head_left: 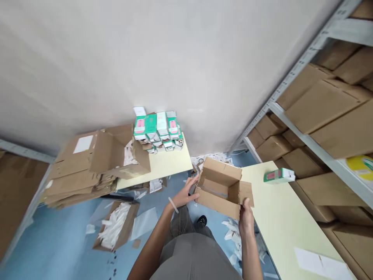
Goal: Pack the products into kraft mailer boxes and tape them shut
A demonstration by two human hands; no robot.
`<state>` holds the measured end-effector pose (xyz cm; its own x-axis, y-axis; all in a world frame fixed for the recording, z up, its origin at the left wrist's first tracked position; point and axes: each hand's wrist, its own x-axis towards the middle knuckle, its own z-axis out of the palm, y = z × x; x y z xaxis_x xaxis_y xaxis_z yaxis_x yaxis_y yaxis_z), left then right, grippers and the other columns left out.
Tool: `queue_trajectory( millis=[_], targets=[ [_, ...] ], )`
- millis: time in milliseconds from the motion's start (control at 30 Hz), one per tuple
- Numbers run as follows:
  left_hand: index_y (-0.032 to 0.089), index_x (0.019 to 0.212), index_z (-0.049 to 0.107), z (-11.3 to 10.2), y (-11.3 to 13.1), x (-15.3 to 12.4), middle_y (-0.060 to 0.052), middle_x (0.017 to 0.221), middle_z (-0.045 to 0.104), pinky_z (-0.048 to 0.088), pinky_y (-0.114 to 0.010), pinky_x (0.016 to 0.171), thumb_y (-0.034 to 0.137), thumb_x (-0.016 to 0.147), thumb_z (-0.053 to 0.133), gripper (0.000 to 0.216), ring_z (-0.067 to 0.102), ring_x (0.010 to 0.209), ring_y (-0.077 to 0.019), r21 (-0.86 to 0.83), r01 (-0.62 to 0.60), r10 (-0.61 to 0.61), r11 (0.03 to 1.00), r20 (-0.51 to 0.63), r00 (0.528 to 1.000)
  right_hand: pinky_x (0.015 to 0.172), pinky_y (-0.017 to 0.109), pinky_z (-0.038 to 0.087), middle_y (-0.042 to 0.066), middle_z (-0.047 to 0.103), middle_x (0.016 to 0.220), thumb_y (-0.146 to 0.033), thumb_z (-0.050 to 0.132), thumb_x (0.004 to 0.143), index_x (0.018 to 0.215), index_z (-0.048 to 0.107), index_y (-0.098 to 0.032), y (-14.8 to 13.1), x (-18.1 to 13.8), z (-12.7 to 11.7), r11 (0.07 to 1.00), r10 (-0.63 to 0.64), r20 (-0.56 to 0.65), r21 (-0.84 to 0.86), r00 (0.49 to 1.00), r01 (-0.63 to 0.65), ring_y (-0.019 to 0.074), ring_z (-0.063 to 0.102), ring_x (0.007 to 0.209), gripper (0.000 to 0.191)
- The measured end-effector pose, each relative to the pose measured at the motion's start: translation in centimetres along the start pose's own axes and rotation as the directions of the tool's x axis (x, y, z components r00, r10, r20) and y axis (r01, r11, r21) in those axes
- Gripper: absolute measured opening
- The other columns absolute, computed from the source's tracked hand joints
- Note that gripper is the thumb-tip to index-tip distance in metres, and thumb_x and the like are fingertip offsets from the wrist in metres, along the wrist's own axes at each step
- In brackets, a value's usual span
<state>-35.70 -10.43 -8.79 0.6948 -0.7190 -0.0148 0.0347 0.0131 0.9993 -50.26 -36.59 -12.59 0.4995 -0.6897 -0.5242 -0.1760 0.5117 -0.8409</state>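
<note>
I hold a small open cardboard box (pixel 221 190) in front of me, above the floor and by the corner of the cream table (pixel 279 221) on my right. My left hand (pixel 186 192) grips the box's left side with its fingers bent round the edge. My right hand (pixel 246 217) grips the near right corner below a raised flap. The box's flaps stand up and its inside looks empty. A single green and white packet (pixel 279 175) lies on the right table beyond the box.
A second cream table (pixel 166 163) ahead carries a stack of green and white packets (pixel 159 130) and a large open carton (pixel 113 153) on flattened cardboard (pixel 78 186). A carton of white papers (pixel 116 225) and paper scraps lie on the blue floor. Shelves of brown cartons (pixel 323 105) stand to the right.
</note>
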Motion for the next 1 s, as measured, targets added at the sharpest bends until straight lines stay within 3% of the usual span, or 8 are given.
queue_trajectory(
  millis=[167, 300, 433, 567, 667, 800, 867, 1000],
  targets=[
    [0.033, 0.154, 0.024, -5.6, 1.7, -3.2, -0.009, 0.151, 0.036, 0.031, -0.043, 0.116, 0.048, 0.085, 0.063, 0.081, 0.034, 0.141, -0.0317, 0.125, 0.029, -0.007, 0.992, -0.174, 0.985, 0.083, 0.038, 0.059, 0.005, 0.073, 0.108, -0.065, 0.066, 0.073, 0.123, 0.062, -0.021, -1.3, 0.1, 8.7, 0.998, -0.057, 0.104, 0.007, 0.993, 0.056, 0.0256, 0.07, 0.099, 0.067],
    [0.028, 0.155, 0.019, -12.1, 3.3, -5.6, -0.012, 0.145, 0.042, 0.031, -0.043, 0.115, 0.045, 0.09, 0.055, 0.076, 0.038, 0.139, -0.0266, 0.314, 0.075, 0.005, 0.946, -0.247, 0.969, 0.086, 0.037, 0.056, 0.004, 0.073, 0.103, -0.061, 0.067, 0.072, 0.116, 0.063, -0.018, -0.2, -0.6, 16.6, 0.993, -0.105, 0.167, 0.063, 0.98, 0.095, 0.022, 0.068, 0.098, 0.062],
    [0.026, 0.15, 0.033, -21.1, 4.2, -8.7, -0.013, 0.14, 0.05, 0.036, -0.043, 0.111, 0.044, 0.093, 0.049, 0.061, 0.046, 0.132, -0.0253, 0.331, 0.065, 0.075, 0.941, -0.395, 0.916, 0.095, 0.034, 0.051, 0.004, 0.071, 0.107, -0.054, 0.068, 0.075, 0.109, 0.065, -0.019, 1.3, -2.3, 24.9, 0.974, -0.205, 0.233, 0.14, 0.951, 0.176, 0.0185, 0.063, 0.108, 0.049],
    [0.021, 0.139, 0.046, -31.9, 3.7, -11.0, -0.013, 0.13, 0.058, 0.043, -0.039, 0.105, 0.04, 0.093, 0.048, 0.05, 0.056, 0.121, -0.0223, 0.318, 0.119, 0.108, 0.941, -0.612, 0.784, 0.099, 0.035, 0.049, 0.003, 0.071, 0.108, -0.051, 0.065, 0.079, 0.105, 0.067, -0.019, 2.0, -4.0, 31.2, 0.972, -0.204, 0.239, 0.167, 0.949, 0.166, 0.0183, 0.062, 0.11, 0.041],
    [0.015, 0.133, 0.05, -39.9, 3.1, -10.5, -0.015, 0.128, 0.057, 0.042, -0.039, 0.106, 0.031, 0.09, 0.05, 0.046, 0.057, 0.119, -0.0227, 0.409, 0.336, 0.061, 0.849, -0.706, 0.706, 0.099, 0.035, 0.049, 0.004, 0.07, 0.108, -0.052, 0.063, 0.081, 0.104, 0.067, -0.018, 1.7, -5.1, 33.5, 0.966, -0.216, 0.239, 0.196, 0.947, 0.171, 0.0185, 0.062, 0.109, 0.042],
    [0.015, 0.136, 0.047, -46.8, 2.4, -5.9, -0.016, 0.136, 0.05, 0.038, -0.037, 0.109, 0.032, 0.091, 0.05, 0.048, 0.052, 0.127, -0.0242, 0.544, 0.643, -0.165, 0.538, -0.681, 0.714, 0.093, 0.033, 0.051, 0.003, 0.069, 0.109, -0.05, 0.065, 0.081, 0.103, 0.067, -0.02, 0.9, -6.4, 33.8, 0.955, -0.248, 0.195, 0.211, 0.949, 0.206, 0.0172, 0.063, 0.106, 0.038],
    [0.015, 0.138, 0.044, -48.0, 1.6, -2.8, -0.017, 0.141, 0.045, 0.036, -0.035, 0.11, 0.036, 0.088, 0.057, 0.056, 0.048, 0.131, -0.0264, 0.584, 0.709, -0.294, 0.396, -0.65, 0.7, 0.087, 0.032, 0.053, 0.002, 0.069, 0.11, -0.05, 0.065, 0.081, 0.102, 0.067, -0.021, 0.5, -7.1, 33.6, 0.961, -0.232, 0.181, 0.197, 0.956, 0.196, 0.017, 0.064, 0.104, 0.036],
    [0.012, 0.14, 0.041, -46.9, -0.9, 2.0, -0.024, 0.147, 0.038, 0.034, -0.044, 0.11, 0.041, 0.074, 0.073, 0.08, 0.041, 0.135, -0.0358, 0.628, 0.705, -0.397, 0.33, -0.585, 0.707, 0.081, 0.033, 0.055, 0.003, 0.069, 0.108, -0.052, 0.067, 0.078, 0.1, 0.067, -0.022, 0.1, -8.6, 33.5, 0.969, -0.2, 0.154, 0.176, 0.968, 0.173, 0.0182, 0.064, 0.101, 0.037]
  ],
)
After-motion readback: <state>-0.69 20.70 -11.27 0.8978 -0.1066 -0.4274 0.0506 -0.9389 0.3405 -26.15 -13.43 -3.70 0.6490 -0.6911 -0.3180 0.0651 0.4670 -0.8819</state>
